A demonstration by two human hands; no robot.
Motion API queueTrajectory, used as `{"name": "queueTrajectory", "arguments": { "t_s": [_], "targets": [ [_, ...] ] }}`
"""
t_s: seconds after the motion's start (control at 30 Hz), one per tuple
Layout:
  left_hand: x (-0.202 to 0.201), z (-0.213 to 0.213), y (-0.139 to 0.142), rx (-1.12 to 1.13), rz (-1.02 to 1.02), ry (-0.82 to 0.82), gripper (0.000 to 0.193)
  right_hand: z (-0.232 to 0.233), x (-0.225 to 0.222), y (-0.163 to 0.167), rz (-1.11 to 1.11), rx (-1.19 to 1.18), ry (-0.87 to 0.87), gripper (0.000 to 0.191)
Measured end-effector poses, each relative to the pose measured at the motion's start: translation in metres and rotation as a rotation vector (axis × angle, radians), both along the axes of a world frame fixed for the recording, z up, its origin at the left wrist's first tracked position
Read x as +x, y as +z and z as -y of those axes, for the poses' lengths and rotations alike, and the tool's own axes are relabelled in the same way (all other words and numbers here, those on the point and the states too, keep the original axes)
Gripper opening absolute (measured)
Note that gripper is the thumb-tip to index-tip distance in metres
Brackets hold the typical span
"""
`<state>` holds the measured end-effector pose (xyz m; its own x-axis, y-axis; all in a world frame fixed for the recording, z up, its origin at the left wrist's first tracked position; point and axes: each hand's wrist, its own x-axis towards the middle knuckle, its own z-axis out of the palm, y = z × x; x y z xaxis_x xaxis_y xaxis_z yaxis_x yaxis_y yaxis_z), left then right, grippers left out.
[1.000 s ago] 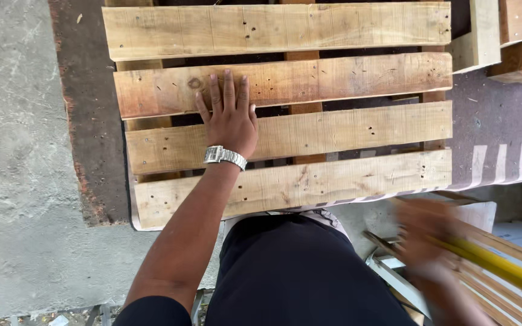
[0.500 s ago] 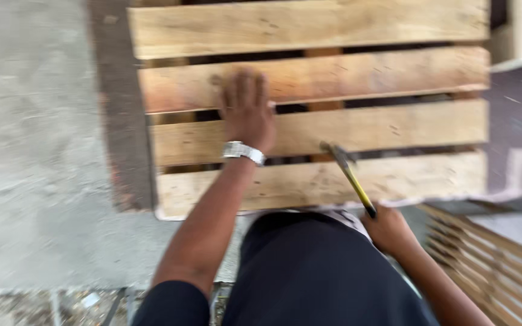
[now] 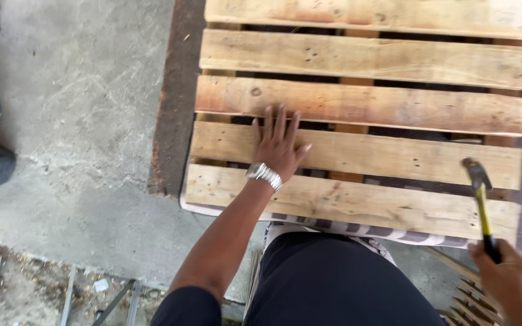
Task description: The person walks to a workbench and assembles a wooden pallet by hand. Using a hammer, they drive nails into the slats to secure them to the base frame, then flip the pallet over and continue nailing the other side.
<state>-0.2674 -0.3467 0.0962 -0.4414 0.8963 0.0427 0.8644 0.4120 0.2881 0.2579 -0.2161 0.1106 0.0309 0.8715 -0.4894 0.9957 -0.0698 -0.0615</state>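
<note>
On top of the wooden pallet [image 3: 357, 105], left hand [image 3: 278, 147] lies flat, fingers spread, holding nothing, pressing the slats steady. Right hand [image 3: 512, 282] is fisted around a yellow-handled hammer [image 3: 481, 202], head poised above the near-right slats, arm bent low beside the body.
</note>
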Motion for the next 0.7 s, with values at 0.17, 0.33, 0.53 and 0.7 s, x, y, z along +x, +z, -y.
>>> {"name": "queueTrajectory", "arguments": {
  "t_s": [0.17,0.33,0.53,0.7],
  "targets": [
    [0.069,0.040,0.011,-0.061,-0.035,0.006,0.086,-0.064,0.106,-0.022,-0.062,0.291,0.026,0.047],
    [0.157,0.058,0.012,-0.050,-0.040,0.036,0.090,-0.096,0.147,-0.047,-0.088,0.066,-0.128,0.067],
    [0.209,0.060,0.003,-0.073,-0.098,0.168,0.087,-0.092,0.140,-0.031,-0.313,0.243,0.072,0.056],
    [0.237,0.063,0.008,0.003,-0.138,0.306,0.076,-0.094,0.082,-0.011,-0.573,0.059,0.165,0.062]
  ]
}}
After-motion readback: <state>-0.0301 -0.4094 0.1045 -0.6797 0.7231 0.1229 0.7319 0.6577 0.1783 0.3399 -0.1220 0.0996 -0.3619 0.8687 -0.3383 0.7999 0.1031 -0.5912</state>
